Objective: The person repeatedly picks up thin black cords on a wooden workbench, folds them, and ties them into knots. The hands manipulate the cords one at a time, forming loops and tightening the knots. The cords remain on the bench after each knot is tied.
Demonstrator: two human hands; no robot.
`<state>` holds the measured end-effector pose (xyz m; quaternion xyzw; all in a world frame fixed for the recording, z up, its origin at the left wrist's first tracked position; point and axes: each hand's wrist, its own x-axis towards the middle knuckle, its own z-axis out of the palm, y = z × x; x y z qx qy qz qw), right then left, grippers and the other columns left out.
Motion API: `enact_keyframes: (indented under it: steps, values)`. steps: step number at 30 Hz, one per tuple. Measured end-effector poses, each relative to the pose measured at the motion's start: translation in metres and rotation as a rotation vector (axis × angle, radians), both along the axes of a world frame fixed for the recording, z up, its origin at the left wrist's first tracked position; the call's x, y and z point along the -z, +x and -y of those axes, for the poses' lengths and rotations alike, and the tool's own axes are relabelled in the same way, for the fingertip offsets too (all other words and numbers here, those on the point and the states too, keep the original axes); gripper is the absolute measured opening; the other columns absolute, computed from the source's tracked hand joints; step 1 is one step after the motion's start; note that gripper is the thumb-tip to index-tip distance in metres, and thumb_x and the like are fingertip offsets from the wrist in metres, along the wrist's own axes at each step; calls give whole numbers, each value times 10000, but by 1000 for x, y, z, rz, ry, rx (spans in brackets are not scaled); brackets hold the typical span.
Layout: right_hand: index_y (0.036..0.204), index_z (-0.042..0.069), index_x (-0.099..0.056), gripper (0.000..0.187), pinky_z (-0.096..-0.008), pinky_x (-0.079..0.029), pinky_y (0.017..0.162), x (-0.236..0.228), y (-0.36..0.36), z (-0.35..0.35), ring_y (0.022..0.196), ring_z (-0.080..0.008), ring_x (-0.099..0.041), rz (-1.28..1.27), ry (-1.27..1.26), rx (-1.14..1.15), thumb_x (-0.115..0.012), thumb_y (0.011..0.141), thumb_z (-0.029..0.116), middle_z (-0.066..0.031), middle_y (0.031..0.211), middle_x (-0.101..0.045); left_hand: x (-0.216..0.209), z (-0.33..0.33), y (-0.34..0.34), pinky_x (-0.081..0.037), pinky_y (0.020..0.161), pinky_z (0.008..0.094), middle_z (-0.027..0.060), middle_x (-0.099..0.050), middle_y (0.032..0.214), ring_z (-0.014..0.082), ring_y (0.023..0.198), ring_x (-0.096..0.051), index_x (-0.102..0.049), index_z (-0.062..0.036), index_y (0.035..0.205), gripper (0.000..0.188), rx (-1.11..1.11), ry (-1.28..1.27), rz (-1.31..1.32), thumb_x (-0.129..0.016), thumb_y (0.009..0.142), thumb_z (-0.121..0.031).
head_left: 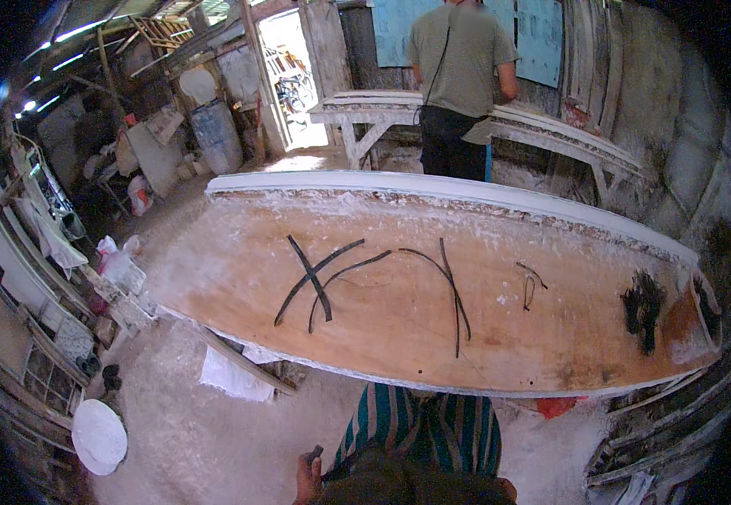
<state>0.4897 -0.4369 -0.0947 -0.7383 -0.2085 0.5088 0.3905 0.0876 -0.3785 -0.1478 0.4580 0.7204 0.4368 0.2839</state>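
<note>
The big orange mould panel (433, 303) sits across its supports, near edge right at the person's striped shirt (420, 425). A bump could probably tip it. Only one hand (308, 471) shows, low by the hip; fingers, can't tell.

We look down on a long brown panel (433, 295) with a white far edge, marked with black strokes (323, 282) and a dark smear (641, 310) toward its right end. Below it appear striped cloth (424, 425) and our left hand (306, 475), low at the frame edge. A second person (459, 84) stands beyond, beside a white bench (382, 105). A white disc (98, 436) lies on the floor.
</note>
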Motion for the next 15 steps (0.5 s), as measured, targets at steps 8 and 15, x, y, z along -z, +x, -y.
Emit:
enact_keyframes:
  steps: [8,15]
  values:
    - [913,62,-592,360,-335,-408,716,21,18,18,789,-197,-499,61,51,52,-485,823,394,-83,846,-581,53,4,-48,-408,595,325,92,-469,758,182,702,-511,-520,-3,995,247,-93,-442,-36,-447,874,-205]
    - [838,87,-613,401,-387,-398,795,82,46,49,882,-257,-513,171,-187,-86,-458,802,455,-96,910,-590,100,32,-101,-460,700,311,157,-596,826,221,807,-574,-519,-32,1066,338,657,-794,-193,-484,851,-291]
